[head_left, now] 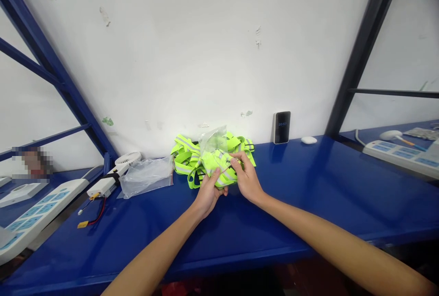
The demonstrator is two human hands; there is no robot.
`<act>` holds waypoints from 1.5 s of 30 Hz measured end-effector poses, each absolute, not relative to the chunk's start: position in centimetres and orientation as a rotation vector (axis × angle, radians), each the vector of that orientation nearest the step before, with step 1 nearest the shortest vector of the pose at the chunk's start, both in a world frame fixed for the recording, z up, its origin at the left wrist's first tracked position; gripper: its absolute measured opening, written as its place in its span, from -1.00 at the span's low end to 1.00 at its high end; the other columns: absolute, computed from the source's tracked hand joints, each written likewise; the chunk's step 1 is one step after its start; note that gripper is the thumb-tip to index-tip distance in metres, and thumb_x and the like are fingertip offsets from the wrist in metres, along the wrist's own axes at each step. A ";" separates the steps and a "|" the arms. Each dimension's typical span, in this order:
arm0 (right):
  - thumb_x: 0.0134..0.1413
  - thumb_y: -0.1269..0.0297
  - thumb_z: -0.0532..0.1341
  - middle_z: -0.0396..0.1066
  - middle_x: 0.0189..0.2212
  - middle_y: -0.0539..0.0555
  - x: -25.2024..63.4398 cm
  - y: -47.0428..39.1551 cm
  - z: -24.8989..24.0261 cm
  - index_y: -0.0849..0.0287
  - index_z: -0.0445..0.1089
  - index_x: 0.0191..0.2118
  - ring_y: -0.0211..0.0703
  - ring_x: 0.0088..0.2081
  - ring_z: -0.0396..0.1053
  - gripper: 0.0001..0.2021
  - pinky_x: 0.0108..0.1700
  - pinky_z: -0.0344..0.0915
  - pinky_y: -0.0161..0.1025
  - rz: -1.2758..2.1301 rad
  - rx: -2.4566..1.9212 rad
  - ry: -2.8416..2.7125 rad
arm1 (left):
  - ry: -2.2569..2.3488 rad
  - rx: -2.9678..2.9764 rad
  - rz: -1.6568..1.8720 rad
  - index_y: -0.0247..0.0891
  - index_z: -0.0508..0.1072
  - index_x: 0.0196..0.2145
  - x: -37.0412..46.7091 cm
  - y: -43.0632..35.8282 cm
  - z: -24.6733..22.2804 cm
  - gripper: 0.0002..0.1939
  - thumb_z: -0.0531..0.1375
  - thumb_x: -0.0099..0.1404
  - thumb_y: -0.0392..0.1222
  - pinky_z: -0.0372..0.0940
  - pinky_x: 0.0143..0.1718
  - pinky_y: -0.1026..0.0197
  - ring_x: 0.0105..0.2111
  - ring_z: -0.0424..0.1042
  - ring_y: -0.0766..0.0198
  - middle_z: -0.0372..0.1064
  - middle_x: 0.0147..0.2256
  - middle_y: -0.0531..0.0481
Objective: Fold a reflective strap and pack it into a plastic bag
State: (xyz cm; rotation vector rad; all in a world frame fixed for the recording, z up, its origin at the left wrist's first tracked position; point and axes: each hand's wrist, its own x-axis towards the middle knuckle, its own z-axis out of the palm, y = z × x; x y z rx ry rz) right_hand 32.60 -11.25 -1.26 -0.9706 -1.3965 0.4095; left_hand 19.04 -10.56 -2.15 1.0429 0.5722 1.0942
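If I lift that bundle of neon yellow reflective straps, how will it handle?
Probably floppy: the reflective straps lie in loose loops that sag onto the blue shelf. Likely light, being thin webbing. Loops may dangle or snag, since both the left hand and right hand gather them.

Bright even light, soft shadows; wide-angle bending at edges, sharp centre

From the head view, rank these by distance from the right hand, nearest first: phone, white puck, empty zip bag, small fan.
From the right hand:
1. Phone, leaning on the wall, up and right.
2. White puck, further right by the wall.
3. Empty zip bag, left, past the vests.
4. Small fan, farthest left, behind the bag.
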 end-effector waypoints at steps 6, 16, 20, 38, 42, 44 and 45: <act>0.26 0.15 0.01 0.30 -0.25 0.06 32.4 -11.0 -2.1 0.14 0.21 -0.16 -0.10 -0.19 0.30 -0.82 -0.11 0.23 -0.17 0.304 -1.033 -1.358 | 0.541 1.005 1.139 -0.35 0.41 -0.26 19.3 -10.3 -2.2 -0.62 0.35 0.09 -0.02 0.14 -0.59 0.37 -0.54 0.24 0.44 0.33 -0.42 0.03; 0.15 0.07 0.16 0.32 -0.18 0.10 32.8 -12.0 -1.4 0.11 0.13 -0.06 -0.10 -0.24 0.36 -0.66 -0.22 0.33 -0.15 0.462 -0.995 -1.619 | 0.789 1.127 1.415 -0.33 0.43 -0.30 17.4 -9.0 -1.9 -0.65 0.36 0.07 -0.03 0.01 -0.66 0.41 -0.65 0.13 0.51 0.28 -0.55 0.14; 0.11 0.11 0.20 0.25 -0.18 0.04 32.5 -12.2 -1.4 0.08 0.11 -0.11 -0.24 -0.33 0.34 -0.68 -0.37 0.33 -0.30 0.691 -0.881 -1.532 | 0.972 1.364 1.558 -0.34 0.47 -0.26 17.0 -8.9 -2.2 -0.61 0.31 0.09 0.04 0.21 -0.50 0.34 -0.54 0.30 0.39 0.41 -0.44 0.05; 0.19 0.20 0.14 0.32 -0.23 0.09 30.4 -14.2 -2.1 0.10 0.11 -0.11 -0.12 -0.30 0.34 -0.78 -0.26 0.33 -0.18 0.450 -1.006 -1.882 | 1.090 1.478 1.951 -0.19 0.30 -0.40 16.2 -9.6 -0.5 -0.71 0.14 0.25 0.09 0.13 -0.39 0.32 -0.45 0.24 0.29 0.23 -0.47 0.08; 0.23 0.23 0.08 0.33 -0.26 0.09 30.3 -14.4 -2.3 0.11 0.10 -0.11 -0.09 -0.32 0.34 -0.83 -0.27 0.29 -0.16 0.363 -1.058 -1.946 | 1.138 1.505 1.995 -0.19 0.28 -0.41 16.2 -9.7 -1.0 -0.70 0.04 0.32 0.07 0.09 -0.41 0.29 -0.49 0.18 0.29 0.17 -0.51 0.09; 0.24 0.22 0.06 0.32 -0.31 0.05 30.6 -14.3 -2.3 0.11 0.08 -0.13 -0.13 -0.37 0.34 -0.84 -0.31 0.29 -0.19 0.447 -1.031 -1.932 | 1.098 1.539 2.012 -0.18 0.30 -0.36 16.0 -9.7 -1.2 -0.72 0.00 0.34 0.05 0.10 -0.37 0.28 -0.47 0.19 0.27 0.18 -0.48 0.09; 0.24 0.21 0.06 0.31 -0.34 0.01 30.8 -14.1 -2.3 0.11 0.07 -0.13 -0.16 -0.40 0.34 -0.84 -0.34 0.29 -0.21 0.525 -1.002 -1.900 | 1.046 1.569 1.999 -0.18 0.31 -0.31 15.8 -9.7 -1.2 -0.73 0.00 0.34 0.05 0.13 -0.32 0.27 -0.43 0.23 0.25 0.23 -0.43 0.07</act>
